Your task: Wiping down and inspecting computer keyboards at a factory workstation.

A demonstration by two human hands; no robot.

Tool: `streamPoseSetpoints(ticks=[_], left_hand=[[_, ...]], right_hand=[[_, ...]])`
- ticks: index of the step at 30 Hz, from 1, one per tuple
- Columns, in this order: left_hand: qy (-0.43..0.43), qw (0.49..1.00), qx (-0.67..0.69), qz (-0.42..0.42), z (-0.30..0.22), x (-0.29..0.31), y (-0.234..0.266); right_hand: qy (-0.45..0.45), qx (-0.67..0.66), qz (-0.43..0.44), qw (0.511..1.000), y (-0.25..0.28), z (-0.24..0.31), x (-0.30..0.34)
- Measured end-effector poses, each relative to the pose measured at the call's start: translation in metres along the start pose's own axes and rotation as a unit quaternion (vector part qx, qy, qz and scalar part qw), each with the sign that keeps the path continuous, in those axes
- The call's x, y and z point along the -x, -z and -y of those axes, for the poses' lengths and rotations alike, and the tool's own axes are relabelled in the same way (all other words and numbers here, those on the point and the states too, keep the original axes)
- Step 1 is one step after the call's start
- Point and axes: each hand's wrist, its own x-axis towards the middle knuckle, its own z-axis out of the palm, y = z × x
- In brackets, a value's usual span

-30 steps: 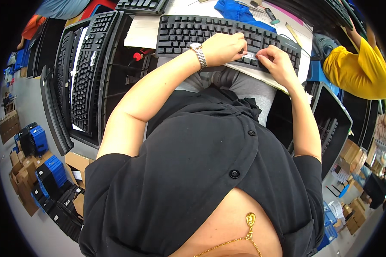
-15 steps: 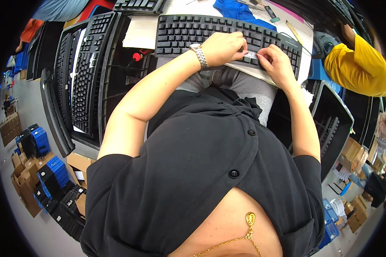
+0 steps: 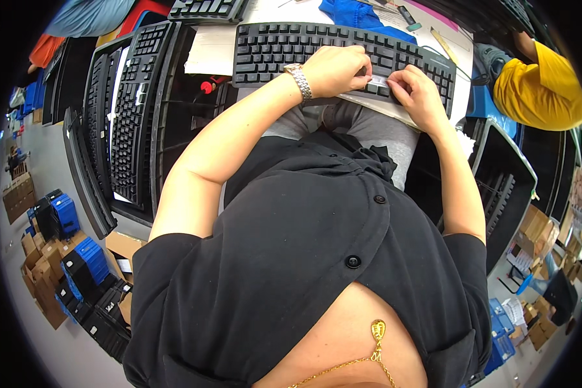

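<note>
A black keyboard lies on the worktable in front of me, its right end angled toward me. My left hand rests over its lower middle keys, fingers curled and the thumb and fingertips closed together. Close by on the right, my right hand is bent in a pinch at the keyboard's near edge. Between the two sets of fingertips shows a small whitish strip, too small to name. Whether it is held or lies on the keys is partly hidden by my fingers.
Black keyboards stand in a black tray on my left. A blue cloth lies beyond the keyboard, near a wooden ruler-like strip. On the right are a black bin and a person in a yellow top.
Both my hands stay at nearly the same place over the keyboard. The person in yellow at the right has shifted slightly.
</note>
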Motion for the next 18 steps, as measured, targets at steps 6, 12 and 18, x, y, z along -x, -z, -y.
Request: streamPoseSetpoints(ticks=[6,12,18], left_hand=[[0.021,0.999,-0.036,0.003,-0.0059,0.001,-0.0021],[0.008,0.999,-0.047,-0.018,-0.0051,0.0012,-0.0046],[0.008,1.0,-0.014,-0.011,0.001,0.0,-0.0041]], right_hand=[[-0.052,-0.029,0.01,0.998,0.0025,0.0043,-0.0006],[-0.058,-0.007,0.0,0.998,-0.0006,0.0069,-0.0001],[-0.061,-0.031,0.004,0.998,-0.0016,0.0018,-0.0005]])
